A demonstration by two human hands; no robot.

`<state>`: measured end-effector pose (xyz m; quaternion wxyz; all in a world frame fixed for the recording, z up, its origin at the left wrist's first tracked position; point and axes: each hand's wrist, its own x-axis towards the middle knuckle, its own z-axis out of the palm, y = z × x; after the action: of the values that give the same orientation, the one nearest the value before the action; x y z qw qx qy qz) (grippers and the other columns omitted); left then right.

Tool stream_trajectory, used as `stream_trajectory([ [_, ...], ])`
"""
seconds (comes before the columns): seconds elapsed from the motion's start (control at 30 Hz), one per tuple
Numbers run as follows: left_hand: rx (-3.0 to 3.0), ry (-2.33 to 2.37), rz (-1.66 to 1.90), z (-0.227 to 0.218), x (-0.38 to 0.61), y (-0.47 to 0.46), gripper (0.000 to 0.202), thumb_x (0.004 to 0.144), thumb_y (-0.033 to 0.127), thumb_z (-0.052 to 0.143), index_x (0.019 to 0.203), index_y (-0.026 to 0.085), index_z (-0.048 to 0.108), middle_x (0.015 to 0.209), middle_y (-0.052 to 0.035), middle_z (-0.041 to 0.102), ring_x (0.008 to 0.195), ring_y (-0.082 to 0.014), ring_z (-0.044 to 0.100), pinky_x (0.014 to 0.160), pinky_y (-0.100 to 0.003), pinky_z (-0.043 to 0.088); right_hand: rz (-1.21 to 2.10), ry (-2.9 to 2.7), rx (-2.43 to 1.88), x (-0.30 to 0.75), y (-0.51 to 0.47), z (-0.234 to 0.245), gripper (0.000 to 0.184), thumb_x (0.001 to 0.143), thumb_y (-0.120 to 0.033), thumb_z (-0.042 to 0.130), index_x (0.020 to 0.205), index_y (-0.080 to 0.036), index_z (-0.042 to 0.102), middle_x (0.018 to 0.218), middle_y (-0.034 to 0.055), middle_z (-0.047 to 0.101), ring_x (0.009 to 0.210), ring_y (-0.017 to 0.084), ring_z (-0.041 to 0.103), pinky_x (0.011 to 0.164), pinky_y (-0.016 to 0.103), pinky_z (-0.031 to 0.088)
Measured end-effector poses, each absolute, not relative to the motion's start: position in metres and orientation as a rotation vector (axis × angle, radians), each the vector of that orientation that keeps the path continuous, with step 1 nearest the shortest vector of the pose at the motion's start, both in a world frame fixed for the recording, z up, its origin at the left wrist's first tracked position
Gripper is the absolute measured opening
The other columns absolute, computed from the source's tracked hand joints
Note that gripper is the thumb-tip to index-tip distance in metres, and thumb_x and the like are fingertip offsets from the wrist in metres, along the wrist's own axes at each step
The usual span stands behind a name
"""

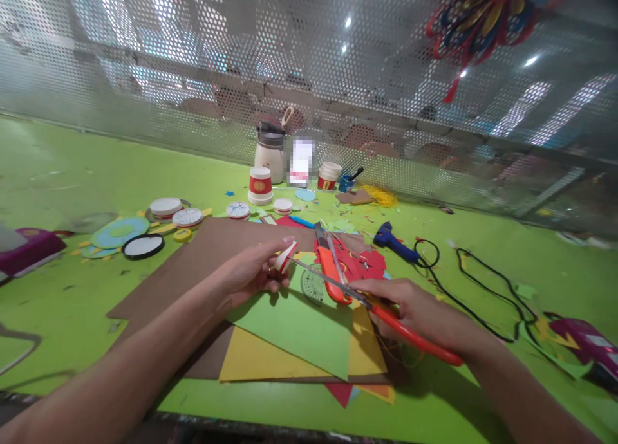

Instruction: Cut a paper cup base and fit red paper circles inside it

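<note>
My left hand (253, 273) pinches a small red and white paper cup piece (284, 259) above the sheets. My right hand (415, 312) is closed round the red handles of a pair of scissors (386, 315), and the blades point left with their tips meeting the cup piece. Below the hands lie a green paper sheet (299, 325), a yellow sheet (255, 360) and a brown card (203, 254). An orange utility knife (328, 273) rests just behind the blades beside red paper scraps (362, 264).
A blue glue gun (393, 241) with a black cable (487, 289) lies to the right. Paper cups (261, 185), lids (167, 207), coloured discs and a white jug (270, 151) stand at the back by the perforated metal wall. A purple punch (29, 249) sits far left.
</note>
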<state>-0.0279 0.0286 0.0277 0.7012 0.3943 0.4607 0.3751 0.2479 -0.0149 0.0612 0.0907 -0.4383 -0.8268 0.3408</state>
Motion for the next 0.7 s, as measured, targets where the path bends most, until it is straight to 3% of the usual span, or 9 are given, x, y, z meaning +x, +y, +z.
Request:
stream_trajectory([
  [0.43, 0.863, 1.006, 0.845, 0.0262, -0.0294, 0.0302, 0.027, 0.081, 0.042, 0.065, 0.076, 0.016, 0.058, 0.063, -0.0015, 0.060, 0.055, -0.0127, 0.062, 0.039, -0.017, 0.042, 1.082, -2.371, -1.303, 0.2507, -0.0126, 0.0538, 0.061, 0.076, -0.007, 0.054, 0.133, -0.029, 0.058, 0.088, 0.0005, 0.068, 0.071, 0.015, 0.060, 0.060, 0.019, 0.047],
  [0.7, 0.861, 1.023, 0.848, 0.0257, -0.0294, 0.0301, 0.028, 0.080, 0.042, 0.067, 0.075, 0.016, 0.058, 0.061, -0.0013, 0.060, 0.053, -0.0130, 0.061, 0.038, -0.017, 0.042, 1.015, -2.435, -1.286, 0.2493, -0.0144, 0.0577, 0.057, 0.078, -0.008, 0.053, 0.131, -0.029, 0.060, 0.080, -0.0001, 0.065, 0.067, 0.014, 0.057, 0.059, 0.019, 0.046],
])
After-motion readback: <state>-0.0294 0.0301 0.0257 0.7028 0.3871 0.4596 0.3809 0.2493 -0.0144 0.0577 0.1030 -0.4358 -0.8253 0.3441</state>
